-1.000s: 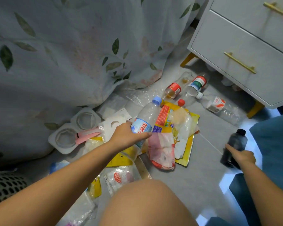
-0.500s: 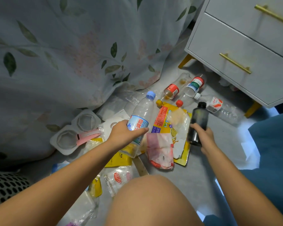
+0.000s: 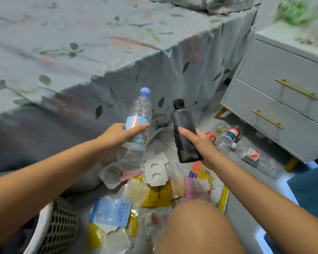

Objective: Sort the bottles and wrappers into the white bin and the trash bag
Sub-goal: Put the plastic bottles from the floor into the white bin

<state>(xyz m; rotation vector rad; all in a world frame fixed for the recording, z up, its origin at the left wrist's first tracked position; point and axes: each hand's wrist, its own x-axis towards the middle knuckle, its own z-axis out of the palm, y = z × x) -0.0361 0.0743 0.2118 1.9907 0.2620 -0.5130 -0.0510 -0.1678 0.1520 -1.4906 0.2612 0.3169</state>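
My left hand point(image 3: 117, 133) grips a clear water bottle point(image 3: 139, 118) with a blue cap and blue label, held upright above the floor. Beside it, my right hand point(image 3: 200, 142) grips a black bottle point(image 3: 184, 132) with a black cap, also lifted. Below them wrappers litter the floor: a blue pouch point(image 3: 110, 210), yellow packets point(image 3: 159, 196) and a pink wrapper point(image 3: 195, 186). More bottles lie near the nightstand: one with a red cap point(image 3: 229, 135) and a clear one point(image 3: 253, 156). The white bin's perforated wall point(image 3: 57, 230) shows at the bottom left. No trash bag is in view.
A bed with a leaf-print sheet point(image 3: 81, 52) fills the left and back. A grey nightstand point(image 3: 283, 107) with gold handles stands at the right. A white plastic tray point(image 3: 111, 174) and a card insert point(image 3: 155, 173) lie among the litter. My knee point(image 3: 196, 226) is at the bottom centre.
Both hands have lifted their bottles off the floor and brought them together; the right hand carried the black bottle leftward. The view has tilted up and now shows the bin's wall.
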